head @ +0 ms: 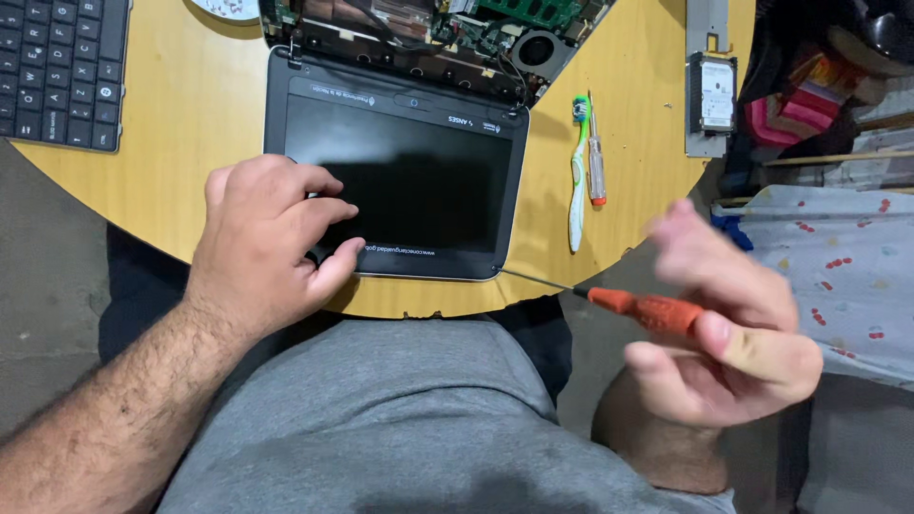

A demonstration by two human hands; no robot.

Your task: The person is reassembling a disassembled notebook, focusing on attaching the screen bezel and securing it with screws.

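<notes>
Orange-handled, the screwdriver (638, 306) sits clamped in my right grip (728, 333), fingers closed round the handle just past the desk's (190, 105) near edge, its thin shaft reaching to the near right corner of the laptop screen (395, 181). My left grip (267, 243) lies spread and flat on the screen's near left corner, holding nothing. The opened laptop base (447, 29) lies at the far edge, a keyboard (57, 67) at the far left, a toothbrush (578, 171) and a small screwdriver (596, 162) right of the screen, and a hard drive (712, 95) near the right edge.
</notes>
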